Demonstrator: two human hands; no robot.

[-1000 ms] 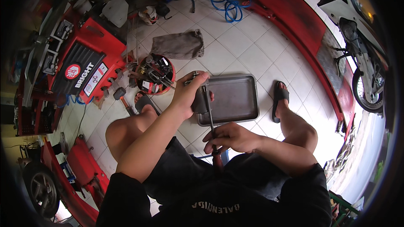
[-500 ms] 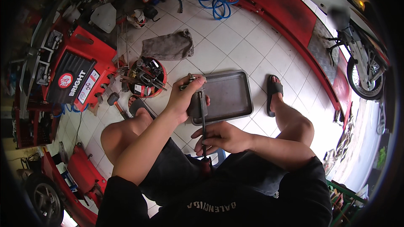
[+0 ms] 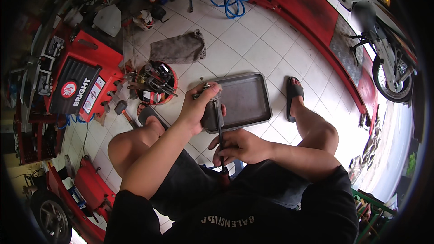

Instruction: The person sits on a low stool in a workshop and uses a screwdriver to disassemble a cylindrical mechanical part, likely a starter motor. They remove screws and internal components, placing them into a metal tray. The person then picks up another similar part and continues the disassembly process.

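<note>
My left hand (image 3: 199,108) is closed around a small grey metal part (image 3: 210,118), its thumb pressed on the top end. Much of the part is hidden by the fingers. A long screwdriver with a dark shaft (image 3: 220,129) and a red handle (image 3: 224,179) runs from my lap up to the part. Its tip, by the part, cannot be made out. Around the middle of that shaft, the fingers of my right hand (image 3: 244,147) are curled. Just beyond both hands, a shallow grey metal tray (image 3: 246,99) lies on the floor.
Left of the tray stands a red bucket (image 3: 174,73) full of tools and parts. A hammer (image 3: 123,110) lies near my left foot. Farther off are a grey rag (image 3: 178,47), a blue hose (image 3: 230,4) and a red lift platform (image 3: 298,22). A motorcycle (image 3: 389,58) stands at right.
The view has shifted very slightly. Both hands keep nearly the same hold on the metal part and the screwdriver, whose handle end sits a touch farther right.
</note>
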